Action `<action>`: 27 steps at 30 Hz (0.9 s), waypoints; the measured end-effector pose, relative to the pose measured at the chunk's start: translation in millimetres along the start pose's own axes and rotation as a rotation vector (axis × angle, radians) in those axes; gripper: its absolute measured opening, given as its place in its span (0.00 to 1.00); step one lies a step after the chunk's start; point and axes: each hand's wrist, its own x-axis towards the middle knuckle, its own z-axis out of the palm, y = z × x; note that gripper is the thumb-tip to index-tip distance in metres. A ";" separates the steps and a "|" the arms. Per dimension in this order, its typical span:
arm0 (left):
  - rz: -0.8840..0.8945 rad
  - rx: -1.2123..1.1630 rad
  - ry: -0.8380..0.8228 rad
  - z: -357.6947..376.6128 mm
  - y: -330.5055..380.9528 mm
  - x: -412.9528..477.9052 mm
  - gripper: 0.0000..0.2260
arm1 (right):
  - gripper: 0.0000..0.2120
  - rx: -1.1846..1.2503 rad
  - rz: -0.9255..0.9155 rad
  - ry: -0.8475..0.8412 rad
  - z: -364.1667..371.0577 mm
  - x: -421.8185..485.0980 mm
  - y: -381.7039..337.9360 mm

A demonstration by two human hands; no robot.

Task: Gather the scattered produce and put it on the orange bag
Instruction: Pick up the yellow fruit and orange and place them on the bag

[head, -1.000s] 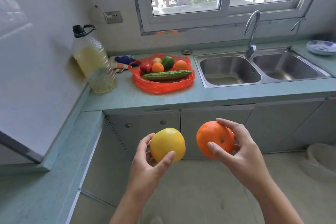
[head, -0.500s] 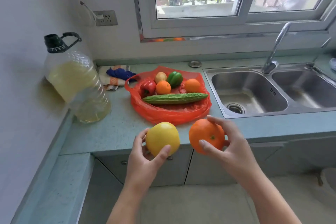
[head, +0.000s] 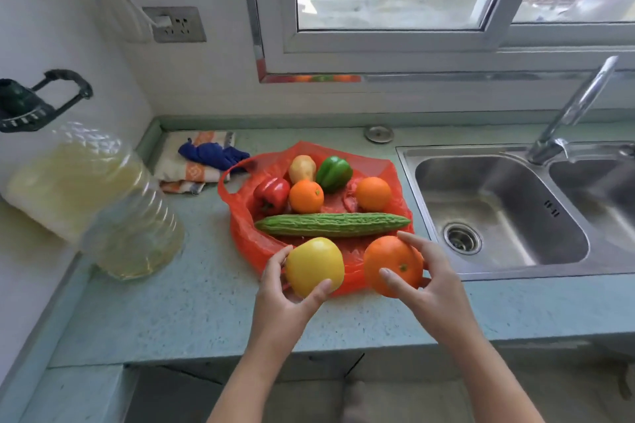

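The orange bag lies flat on the green counter. On it rest a bitter gourd, a red pepper, a green pepper, a pear and two oranges. My left hand grips a yellow fruit over the bag's near edge. My right hand grips another orange beside it, also over the near edge.
A large oil bottle stands at the left by the wall. Folded cloths lie behind the bag. A double steel sink with a tap is to the right. A socket is on the back wall.
I have moved closer to the counter. Both hands carried their fruits forward, from in front of the cabinets to over the near edge of the orange bag.
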 end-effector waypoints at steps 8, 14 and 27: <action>-0.031 0.086 0.090 42.0 -6.9 71.1 0.30 | 0.27 0.006 -0.072 -0.127 8.9 117.3 33.8; -0.044 0.150 0.148 65.2 -26.4 94.0 0.31 | 0.26 -0.038 -0.138 -0.227 38.9 185.8 58.9; -0.056 0.321 0.076 71.1 -49.4 104.9 0.32 | 0.27 -0.135 -0.197 -0.391 91.0 228.8 80.5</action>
